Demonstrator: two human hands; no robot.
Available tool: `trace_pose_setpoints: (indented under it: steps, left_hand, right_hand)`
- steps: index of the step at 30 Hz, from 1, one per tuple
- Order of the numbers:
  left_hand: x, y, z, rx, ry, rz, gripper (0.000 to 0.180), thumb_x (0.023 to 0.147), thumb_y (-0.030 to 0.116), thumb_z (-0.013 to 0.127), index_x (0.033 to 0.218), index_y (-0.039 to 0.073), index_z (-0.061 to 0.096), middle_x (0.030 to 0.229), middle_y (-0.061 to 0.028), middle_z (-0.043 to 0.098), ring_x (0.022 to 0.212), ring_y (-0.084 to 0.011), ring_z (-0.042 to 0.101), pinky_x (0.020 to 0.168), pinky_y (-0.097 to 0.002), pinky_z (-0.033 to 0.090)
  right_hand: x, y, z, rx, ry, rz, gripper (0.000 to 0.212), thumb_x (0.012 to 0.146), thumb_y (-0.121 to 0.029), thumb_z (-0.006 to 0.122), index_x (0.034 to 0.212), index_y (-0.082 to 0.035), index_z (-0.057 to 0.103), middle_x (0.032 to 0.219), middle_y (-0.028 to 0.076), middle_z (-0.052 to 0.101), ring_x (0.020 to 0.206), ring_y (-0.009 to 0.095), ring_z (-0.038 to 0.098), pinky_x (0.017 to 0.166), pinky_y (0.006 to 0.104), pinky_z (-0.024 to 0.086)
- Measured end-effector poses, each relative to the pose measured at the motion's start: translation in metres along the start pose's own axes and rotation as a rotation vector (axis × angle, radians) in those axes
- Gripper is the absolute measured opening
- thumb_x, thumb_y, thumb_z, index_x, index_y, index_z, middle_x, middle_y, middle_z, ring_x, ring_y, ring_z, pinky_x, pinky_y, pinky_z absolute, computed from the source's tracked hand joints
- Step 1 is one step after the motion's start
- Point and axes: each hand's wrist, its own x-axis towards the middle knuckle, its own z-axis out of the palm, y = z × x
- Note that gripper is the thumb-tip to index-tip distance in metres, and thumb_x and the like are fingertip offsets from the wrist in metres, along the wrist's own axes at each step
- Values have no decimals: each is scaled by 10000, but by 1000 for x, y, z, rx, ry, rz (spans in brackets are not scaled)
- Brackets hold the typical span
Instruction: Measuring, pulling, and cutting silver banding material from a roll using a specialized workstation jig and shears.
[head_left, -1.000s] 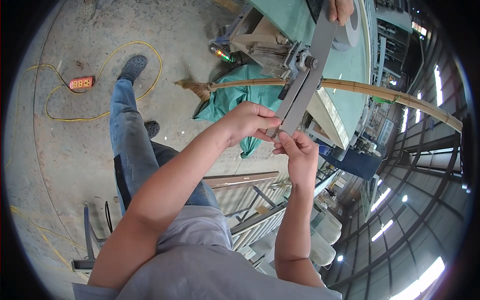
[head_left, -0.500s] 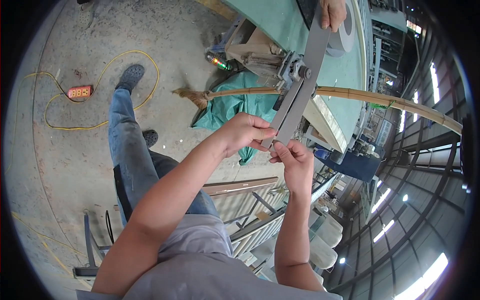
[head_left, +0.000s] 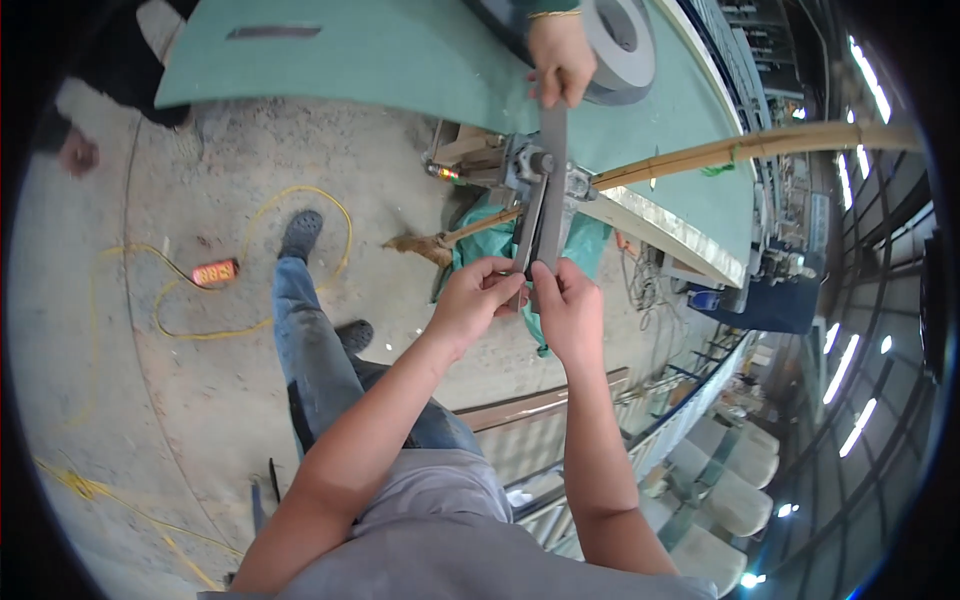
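Note:
A flat grey band (head_left: 553, 130) runs through a small metal clamp-like fixture (head_left: 524, 165) at the edge of a green table. On my side of the fixture it lies as two narrow strips with a dark gap between them. My left hand (head_left: 468, 308) pinches the left strip (head_left: 530, 225) near its end. My right hand (head_left: 570, 312) is closed on the right strip (head_left: 549, 228), thumb on top, close beside the left hand. A co-worker's hand (head_left: 562, 60) grips the band beyond the fixture.
A grey roll (head_left: 640, 50) rests on the green table (head_left: 400, 60). A bamboo broom handle (head_left: 690, 158) crosses behind the fixture, above a green sheet (head_left: 585, 240). On the floor lie a red socket block (head_left: 215, 272) and yellow cable (head_left: 349, 235). Another person's hand (head_left: 78, 153) shows far left.
The view has turned, so the table and fixture sit farther left. The co-worker's hand is closer to the fixture. Both my hands keep hold of the strips. Another person has come into view at left.

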Motion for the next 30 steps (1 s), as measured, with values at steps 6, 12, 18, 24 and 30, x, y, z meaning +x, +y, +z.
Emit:
trace_pose_setpoints:
  steps: [6,12,18,24,30]
  left_hand:
    - [0,20,4,551,84,7,230,924,157,594,1068,-22,608,876,-47,653,764,-112,625,710,-251,538]
    - [-3,45,12,810,62,-56,250,932,167,583,1088,-22,634,913,-39,660,773,-97,613,702,-241,522]
    - [21,120,11,917,287,128,388,918,283,606,1181,-3,604,996,-54,649,839,-109,618,779,-272,511]
    - [100,168,58,1057,191,-56,463,848,384,664,1108,2,637,959,-33,644,840,-113,575,796,-275,438]
    - [118,172,68,1217,200,-60,390,771,382,682,868,4,699,820,-46,669,771,-113,579,698,-295,444]
  right_hand:
    - [6,4,-8,56,-2,-47,275,870,-191,609,724,35,550,592,175,566,509,258,567,508,382,428]
    - [24,-3,-6,27,59,-115,272,867,-223,584,719,5,564,644,230,600,642,425,599,584,502,467]
    - [19,1,-7,171,46,-48,281,854,-248,622,742,7,582,653,211,608,645,410,604,586,457,468]
    - [8,-7,3,92,-77,5,244,847,-233,607,793,5,615,712,231,640,672,420,633,639,489,515]
    - [0,-18,-7,65,6,55,249,839,-224,622,724,-4,601,633,223,606,613,413,614,581,498,499]
